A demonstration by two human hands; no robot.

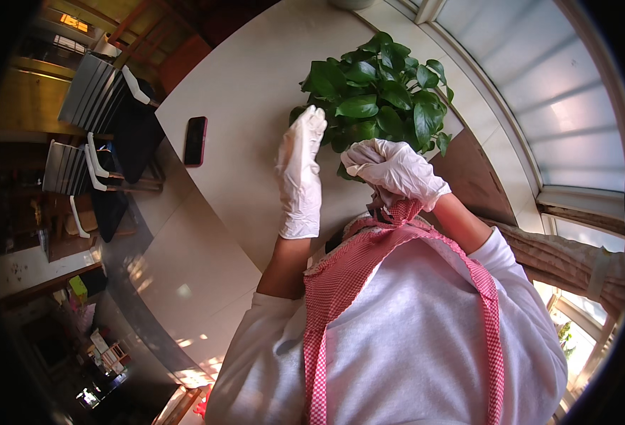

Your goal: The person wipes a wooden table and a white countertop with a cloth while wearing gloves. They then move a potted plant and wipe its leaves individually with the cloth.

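Note:
A bushy potted-type plant with glossy green heart-shaped leaves (357, 106) stands on a pale tabletop (254, 90); its pot is hidden. My left hand (302, 172), in a white glove, reaches to the plant's left edge with its fingers close together, beside a leaf; whether it pinches one is unclear. My right hand (395, 169), also gloved in white, is bent into a fist at the plant's near side. A crumpled greyish-brown cloth (384, 197) hangs below that fist and appears gripped in it. A red-and-white checked apron (344, 281) covers my chest.
A dark phone with a red edge (195, 141) lies on the table's left part. Chairs with slatted backs (92, 93) stand beyond the table at the left. Frosted window panes (557, 95) run along the right, with a gathered curtain (562, 260) below them.

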